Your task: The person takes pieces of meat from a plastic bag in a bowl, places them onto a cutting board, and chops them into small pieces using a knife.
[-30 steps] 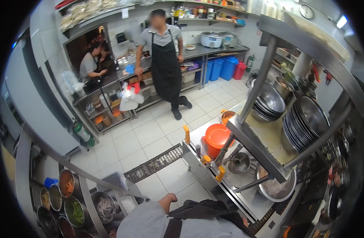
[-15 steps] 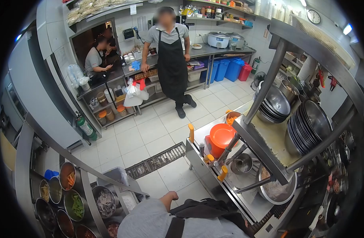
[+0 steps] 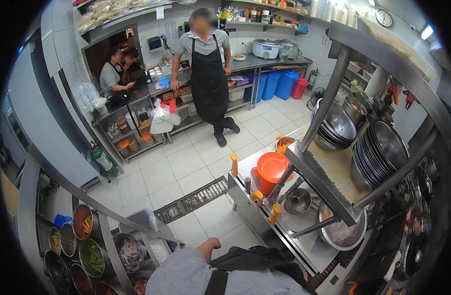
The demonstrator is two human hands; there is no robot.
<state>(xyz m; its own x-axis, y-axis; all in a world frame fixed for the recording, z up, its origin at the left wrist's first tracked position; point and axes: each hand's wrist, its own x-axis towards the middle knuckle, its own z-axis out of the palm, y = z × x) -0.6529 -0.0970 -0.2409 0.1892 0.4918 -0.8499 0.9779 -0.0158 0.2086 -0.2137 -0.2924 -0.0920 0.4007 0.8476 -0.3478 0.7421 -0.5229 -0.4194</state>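
At the lower middle, my left hand (image 3: 214,243) comes out past the grey sleeve (image 3: 179,265) as a small rounded shape; its fingers cannot be made out. It is over the tiled floor, in front of my dark apron (image 3: 250,258), and no object shows in it. My right hand is hidden behind my body and the apron. Right of me stands a steel counter (image 3: 304,250) with an orange tub (image 3: 271,168), a steel pot (image 3: 298,200) and a wide steel bowl (image 3: 344,233) with pale contents.
Ingredient pots, one with green vegetables (image 3: 93,257), sit at the left behind a steel rail (image 3: 90,189). Stacked bowls (image 3: 378,152) rest on an overhead shelf at right. An aproned person (image 3: 206,73) leans on the back counter; another person (image 3: 112,78) is beyond the hatch.
The view has shifted slightly, so the room sits a little further left. The person beyond the hatch has raised their head. My left arm looks the same.
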